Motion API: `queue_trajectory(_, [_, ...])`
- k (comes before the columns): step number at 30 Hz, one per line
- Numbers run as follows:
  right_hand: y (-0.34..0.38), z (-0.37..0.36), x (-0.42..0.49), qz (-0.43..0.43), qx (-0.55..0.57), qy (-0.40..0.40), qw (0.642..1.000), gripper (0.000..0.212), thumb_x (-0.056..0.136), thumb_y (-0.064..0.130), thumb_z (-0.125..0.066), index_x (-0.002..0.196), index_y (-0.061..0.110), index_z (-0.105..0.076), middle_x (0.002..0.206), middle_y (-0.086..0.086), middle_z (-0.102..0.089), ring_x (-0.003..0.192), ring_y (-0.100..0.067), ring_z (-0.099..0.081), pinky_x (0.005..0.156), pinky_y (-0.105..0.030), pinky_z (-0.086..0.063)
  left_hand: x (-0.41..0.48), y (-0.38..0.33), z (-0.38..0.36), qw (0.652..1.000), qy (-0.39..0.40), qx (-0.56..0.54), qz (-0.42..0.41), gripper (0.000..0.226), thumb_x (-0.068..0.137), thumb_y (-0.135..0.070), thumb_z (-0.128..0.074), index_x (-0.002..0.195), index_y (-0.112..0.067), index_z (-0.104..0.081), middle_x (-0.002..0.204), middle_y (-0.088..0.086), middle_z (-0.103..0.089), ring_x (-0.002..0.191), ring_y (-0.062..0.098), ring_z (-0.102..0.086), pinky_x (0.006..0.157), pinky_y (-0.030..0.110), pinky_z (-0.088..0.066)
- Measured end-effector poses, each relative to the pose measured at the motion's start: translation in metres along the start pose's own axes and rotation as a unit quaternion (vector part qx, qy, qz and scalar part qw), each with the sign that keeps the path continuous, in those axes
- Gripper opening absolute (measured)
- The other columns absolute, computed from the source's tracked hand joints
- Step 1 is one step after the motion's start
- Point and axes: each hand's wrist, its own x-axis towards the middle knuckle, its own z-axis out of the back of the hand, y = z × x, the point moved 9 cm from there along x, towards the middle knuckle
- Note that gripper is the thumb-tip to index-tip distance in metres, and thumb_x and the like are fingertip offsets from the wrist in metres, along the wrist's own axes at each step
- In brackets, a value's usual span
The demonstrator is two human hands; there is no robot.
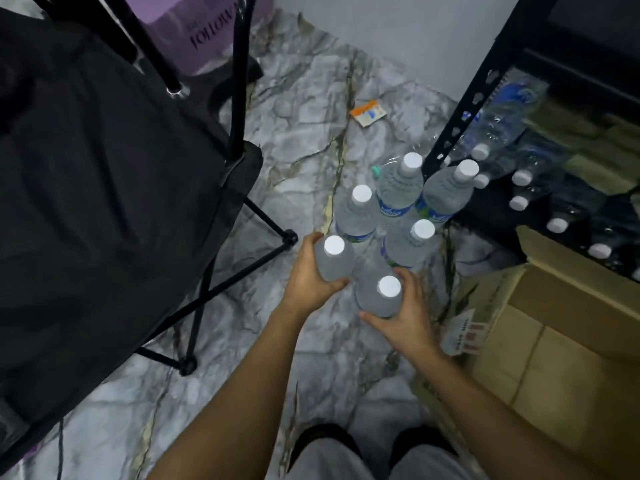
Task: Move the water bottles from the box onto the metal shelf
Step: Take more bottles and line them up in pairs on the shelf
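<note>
Several clear water bottles with white caps stand upright in a cluster on the marble floor [311,140]. My left hand [308,275] grips the nearest left bottle [334,258] around its body. My right hand [401,313] grips the bottle next to it [381,296]. Behind them stand more bottles, one in the middle [358,213] and one at the back [401,188]. The black metal shelf [460,126] rises at the right, with several bottles [519,181] lying on its lower level. The open cardboard box [554,334] sits on the floor at the right, its inside mostly out of view.
A black folding chair [114,188] with crossed legs fills the left side, close to the bottles. An orange and white wrapper [367,112] lies on the floor near the wall. A purple bag [204,32] stands at the back. My knees show at the bottom edge.
</note>
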Motion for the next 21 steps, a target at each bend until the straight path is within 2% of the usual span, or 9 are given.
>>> queue_trajectory(4, [-0.007, -0.009, 0.004, -0.025, 0.032, 0.018, 0.999, 0.104, 0.049, 0.033, -0.093, 0.134, 0.019, -0.036, 0.131, -0.004, -0.048, 0.120, -0.023, -0.048, 0.098, -0.042, -0.046, 0.006, -0.004, 0.001, 0.999, 0.020, 0.012, -0.023, 0.105, 0.055, -0.025, -0.093, 0.142, -0.025, -0.035, 0.136, 0.000, -0.046, 0.126, 0.020, -0.050, 0.103, 0.041, -0.048])
queue_trajectory(7, [-0.005, -0.012, 0.006, -0.022, 0.044, 0.007, 0.999, 0.108, 0.049, 0.030, -0.094, 0.139, 0.021, -0.036, 0.134, 0.001, -0.048, 0.123, -0.016, -0.046, 0.099, -0.034, -0.042, 0.008, -0.014, 0.002, 0.996, 0.021, 0.058, -0.064, 0.092, 0.053, -0.015, -0.093, 0.134, -0.017, -0.049, 0.126, 0.001, -0.048, 0.119, 0.022, -0.053, 0.101, 0.037, -0.047])
queue_trajectory(9, [0.001, -0.010, 0.005, -0.006, 0.048, -0.017, 0.999, 0.100, 0.051, 0.024, -0.093, 0.136, 0.017, -0.042, 0.129, -0.002, -0.053, 0.119, -0.017, -0.049, 0.094, -0.030, -0.043, 0.007, -0.015, 0.003, 0.996, 0.021, 0.046, -0.068, 0.080, 0.054, -0.012, -0.092, 0.124, -0.020, -0.053, 0.120, -0.002, -0.051, 0.113, 0.020, -0.055, 0.095, 0.036, -0.050])
queue_trajectory(12, [0.004, -0.008, 0.003, 0.003, 0.032, -0.049, 0.998, 0.088, 0.053, 0.024, -0.091, 0.130, 0.015, -0.049, 0.124, -0.006, -0.057, 0.112, -0.021, -0.055, 0.088, -0.032, -0.048, 0.005, -0.012, 0.003, 0.998, 0.020, 0.028, -0.057, 0.069, 0.056, -0.010, -0.091, 0.112, -0.027, -0.053, 0.115, 0.001, -0.060, 0.107, 0.019, -0.060, 0.088, 0.036, -0.054])
queue_trajectory(16, [0.001, -0.004, 0.006, 0.007, 0.035, -0.061, 0.997, 0.080, 0.054, 0.029, -0.089, 0.123, 0.022, -0.052, 0.120, -0.003, -0.058, 0.110, -0.020, -0.057, 0.088, -0.039, -0.053, -0.002, -0.014, 0.004, 0.998, 0.012, 0.039, -0.057, 0.071, 0.056, -0.013, -0.092, 0.117, -0.023, -0.057, 0.117, -0.001, -0.063, 0.107, 0.015, -0.062, 0.089, 0.031, -0.054])
queue_trajectory(18, [-0.001, -0.001, 0.006, -0.003, 0.058, -0.057, 0.997, 0.078, 0.053, 0.029, -0.089, 0.119, 0.032, -0.050, 0.117, 0.001, -0.056, 0.109, -0.019, -0.057, 0.090, -0.040, -0.053, -0.011, -0.011, 0.004, 0.999, 0.005, 0.032, -0.042, 0.073, 0.055, -0.014, -0.093, 0.119, -0.022, -0.058, 0.116, -0.002, -0.066, 0.107, 0.015, -0.063, 0.090, 0.029, -0.055])
queue_trajectory(19, [-0.001, 0.002, 0.005, -0.008, 0.068, -0.058, 0.996, 0.078, 0.052, 0.029, -0.089, 0.118, 0.035, -0.049, 0.115, 0.003, -0.055, 0.109, -0.018, -0.057, 0.090, -0.039, -0.052, -0.018, -0.011, 0.004, 0.999, 0.000, 0.030, -0.034, 0.072, 0.055, -0.014, -0.093, 0.118, -0.022, -0.059, 0.113, -0.004, -0.067, 0.106, 0.014, -0.065, 0.087, 0.025, -0.055])
queue_trajectory(21, [0.005, 0.011, 0.003, -0.005, 0.070, -0.054, 0.996, 0.075, 0.052, 0.026, -0.089, 0.117, 0.029, -0.052, 0.112, 0.005, -0.054, 0.108, -0.019, -0.058, 0.089, -0.033, -0.051, -0.032, -0.018, 0.007, 0.999, -0.006, 0.041, -0.021, 0.072, 0.055, -0.017, -0.094, 0.118, -0.023, -0.059, 0.109, -0.009, -0.069, 0.102, 0.011, -0.066, 0.080, 0.014, -0.051])
